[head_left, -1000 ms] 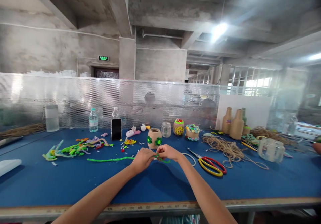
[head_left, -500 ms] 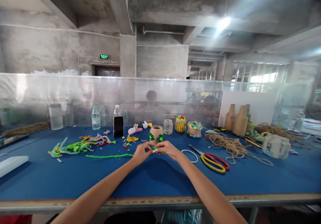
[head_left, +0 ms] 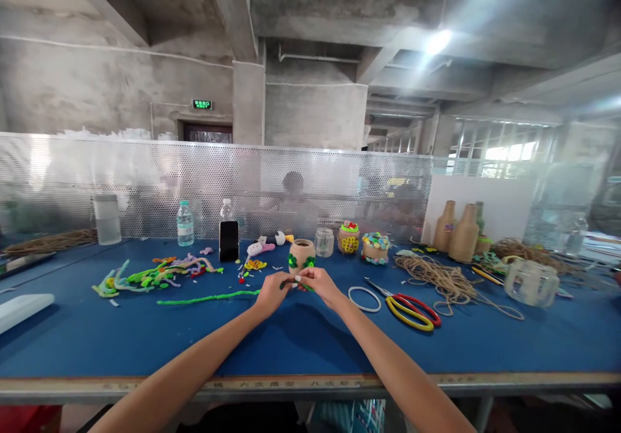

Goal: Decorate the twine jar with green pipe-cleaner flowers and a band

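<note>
My left hand and my right hand meet in front of a twine-wrapped jar with green fuzzy flowers on its side. Both hands pinch a green pipe cleaner, whose long tail runs out leftward over the table from under my left hand. The short piece between the fingertips is mostly hidden. To the right of my right hand lie a white ring and scissors with one red and one yellow handle, blades slightly apart.
A heap of colourful pipe cleaners lies left, near a phone and a water bottle. Decorated jars stand behind. Loose twine, a glass jar and wrapped bottles are at right. A perforated screen closes the back.
My hands have drawn slightly closer together at the fingertips, still pinching the pipe cleaner. Its tail has shifted slightly left. The view has moved a little.
</note>
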Demonstrator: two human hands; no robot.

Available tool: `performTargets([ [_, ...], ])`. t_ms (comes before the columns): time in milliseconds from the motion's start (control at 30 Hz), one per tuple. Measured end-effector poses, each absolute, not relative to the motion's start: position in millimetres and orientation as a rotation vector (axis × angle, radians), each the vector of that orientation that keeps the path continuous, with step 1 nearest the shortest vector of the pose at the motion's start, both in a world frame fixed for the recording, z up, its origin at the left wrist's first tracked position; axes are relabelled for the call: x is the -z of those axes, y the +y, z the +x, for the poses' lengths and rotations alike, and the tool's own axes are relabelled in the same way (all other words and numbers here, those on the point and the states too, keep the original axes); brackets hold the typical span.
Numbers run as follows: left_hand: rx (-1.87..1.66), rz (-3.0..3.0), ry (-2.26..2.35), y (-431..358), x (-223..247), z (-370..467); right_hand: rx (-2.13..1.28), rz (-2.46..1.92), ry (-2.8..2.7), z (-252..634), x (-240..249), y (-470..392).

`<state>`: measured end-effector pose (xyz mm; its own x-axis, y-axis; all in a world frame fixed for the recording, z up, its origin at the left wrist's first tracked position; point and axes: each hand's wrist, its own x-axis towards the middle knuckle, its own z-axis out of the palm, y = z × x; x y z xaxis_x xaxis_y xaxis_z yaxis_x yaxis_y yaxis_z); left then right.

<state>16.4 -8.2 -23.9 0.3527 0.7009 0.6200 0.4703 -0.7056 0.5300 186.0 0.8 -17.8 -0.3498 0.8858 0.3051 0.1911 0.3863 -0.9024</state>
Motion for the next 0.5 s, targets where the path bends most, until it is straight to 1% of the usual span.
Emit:
performTargets([
  [333, -1.268, 2.289, 1.036, -7.9, 20.2, 15.9, -0.871, -0.957, -1.841, 182.2, 19.0, 0.7],
  [500, -1.228, 2.315, 1.022, -7.4, 19.9, 13.5, -0.730, -0.948, -1.909, 178.4, 16.7, -4.8],
])
